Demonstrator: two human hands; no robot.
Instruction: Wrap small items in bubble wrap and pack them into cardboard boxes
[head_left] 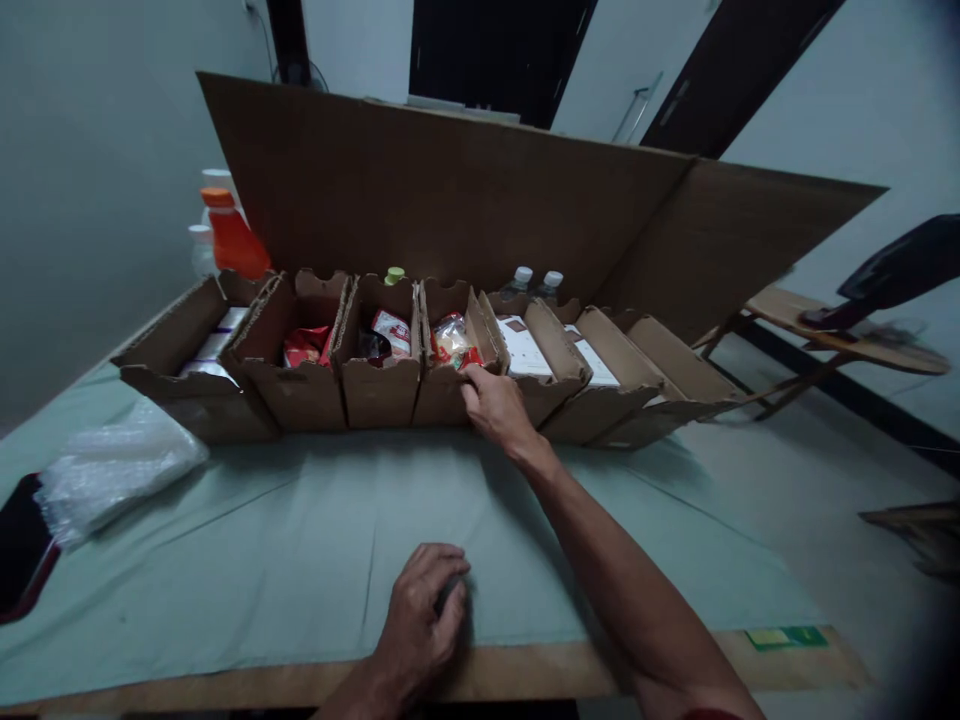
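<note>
My right hand (495, 405) reaches to the front rim of the fourth cardboard bin (450, 400) from the left. Its fingers are closed at the red edge of a snack packet (452, 343) with a clear window; the fingertips are partly hidden. My left hand (424, 610) rests on the green cloth near the table's front edge, loosely curled, thumb apart from the fingers. A dark gap shows between them, and nothing held can be made out. Left of the fourth bin, another bin holds a red and white packet (392, 333); to its right, one holds a white box (523, 347).
More bins hold a red packet (307, 345) and silvery boxes (217, 345). A cardboard panel (450, 190) stands behind, with an orange bottle (234, 235) at left. Bubble wrap (120, 470) and a dark phone-like object (24, 545) lie at left. A wooden stand (847, 335) is at right.
</note>
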